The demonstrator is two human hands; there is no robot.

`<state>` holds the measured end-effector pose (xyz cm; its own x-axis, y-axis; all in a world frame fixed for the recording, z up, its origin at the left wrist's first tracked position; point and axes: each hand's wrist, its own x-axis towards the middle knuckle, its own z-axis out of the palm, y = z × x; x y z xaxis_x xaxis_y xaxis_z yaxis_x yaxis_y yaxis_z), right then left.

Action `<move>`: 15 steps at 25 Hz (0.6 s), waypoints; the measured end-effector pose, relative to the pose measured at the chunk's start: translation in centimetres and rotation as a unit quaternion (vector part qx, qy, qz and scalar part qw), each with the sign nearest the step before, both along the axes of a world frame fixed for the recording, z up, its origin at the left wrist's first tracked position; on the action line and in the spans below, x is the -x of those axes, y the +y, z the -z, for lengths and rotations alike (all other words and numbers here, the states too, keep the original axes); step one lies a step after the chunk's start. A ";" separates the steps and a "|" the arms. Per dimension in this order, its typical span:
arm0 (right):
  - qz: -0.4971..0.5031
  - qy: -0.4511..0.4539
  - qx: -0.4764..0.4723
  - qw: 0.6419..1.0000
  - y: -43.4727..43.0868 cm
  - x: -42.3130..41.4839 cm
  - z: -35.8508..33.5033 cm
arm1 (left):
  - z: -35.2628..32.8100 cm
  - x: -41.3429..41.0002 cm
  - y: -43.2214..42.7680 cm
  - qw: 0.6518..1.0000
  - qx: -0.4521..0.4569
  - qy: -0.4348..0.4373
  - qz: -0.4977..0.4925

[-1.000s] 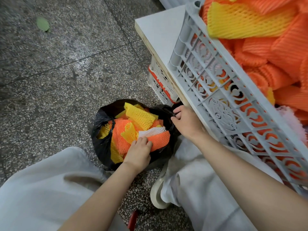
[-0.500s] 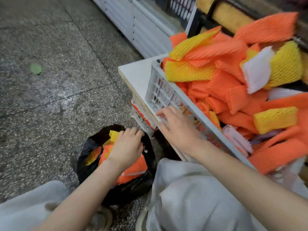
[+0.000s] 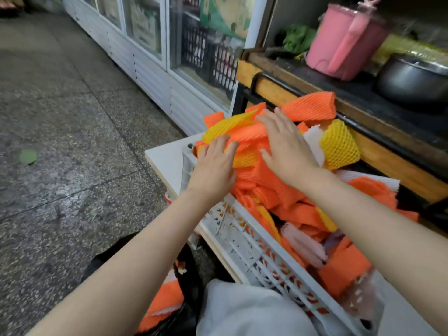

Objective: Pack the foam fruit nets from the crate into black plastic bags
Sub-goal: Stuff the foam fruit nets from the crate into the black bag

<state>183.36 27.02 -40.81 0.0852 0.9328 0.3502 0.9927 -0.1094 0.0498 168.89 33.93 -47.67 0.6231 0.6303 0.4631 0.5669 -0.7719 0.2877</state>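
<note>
A white plastic crate [image 3: 242,241] on a low white table [image 3: 164,156] is heaped with orange, yellow and white foam fruit nets [image 3: 286,197]. My left hand [image 3: 213,166] lies with straight fingers on the nets at the crate's near-left corner. My right hand [image 3: 286,146] rests flat on the top of the heap, fingers spread. Neither hand has closed round a net. Below, between my knees, the black plastic bag [image 3: 186,314] shows orange nets [image 3: 167,297] inside; my left forearm hides most of it.
A speckled stone floor [image 3: 60,141] spreads to the left. A white glass-door cabinet [image 3: 155,57] stands behind the table. To the right, a wooden counter [image 3: 363,117] carries a pink jug [image 3: 339,42] and a dark pot [image 3: 412,81]. My grey-trousered leg [image 3: 247,311] is at the bottom.
Both hands left the bag on the floor and rose to the crate. They now lie on top of the net heap. The view tilted up from the bag to the crate.
</note>
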 end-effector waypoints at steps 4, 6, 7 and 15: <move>0.014 -0.037 0.076 0.996 3.4 0.2 0.6 | -1.5 -1.8 3.4 0.998 0.034 0.036 -0.044; 0.046 -0.038 0.113 0.992 4.1 0.1 1.3 | -1.5 -2.4 4.4 0.991 0.090 0.079 -0.058; 0.061 -0.047 0.124 0.989 4.3 -0.1 1.6 | -1.4 -2.6 4.8 0.987 0.121 0.091 -0.058; 0.073 -0.102 0.115 0.985 1.8 -0.6 1.1 | -0.5 -2.9 3.3 0.983 0.180 -0.024 0.000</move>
